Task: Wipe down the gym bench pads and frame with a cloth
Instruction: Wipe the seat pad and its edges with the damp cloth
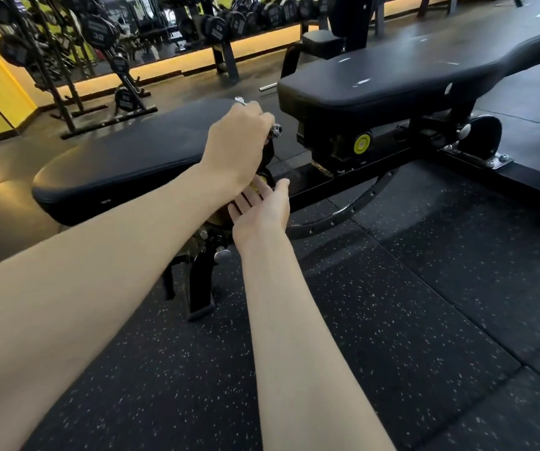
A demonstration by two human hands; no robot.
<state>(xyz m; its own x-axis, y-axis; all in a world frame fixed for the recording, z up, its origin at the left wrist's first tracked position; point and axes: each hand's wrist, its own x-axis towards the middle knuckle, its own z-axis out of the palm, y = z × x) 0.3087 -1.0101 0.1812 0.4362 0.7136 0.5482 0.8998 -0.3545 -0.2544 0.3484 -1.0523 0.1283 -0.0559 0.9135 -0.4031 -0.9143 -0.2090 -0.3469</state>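
L. hand, i.e. the left hand (237, 141), is curled tight over the gap btwn the black vinyl seat pad (132, 157) and the long black vinyl back pad (392, 76). Small scraps poking out of the fist are prob. the grey-white cloth (275, 129), though too little shows to be sure. The right hand (262, 206) sits lower w/ fingers straight, palm up and nothing in it, reaching under the left wrist toward the hinge hardware below the seat pad. Its fingertips are partly hidden there. Main risk is a pinch: if the seat pad tips or an adjuster lets go while bare fingers are in among the brackets of the black steel frame (337, 187), they get caught. The yellow round knob (362, 143) and the curved chrome notched rail (343, 216) suggest moving parts close by. Second, a cloth balled that tight has little wiping face, so it may skip over bolts or snag on them. Third, w/ one arm stacked over the other, a fast pull could knock the wrists together and drop the cloth onto the speckled black rubber floor (392, 320). The back pad shows pale flecks, so it prob. needs a pass too and is easy to miss.
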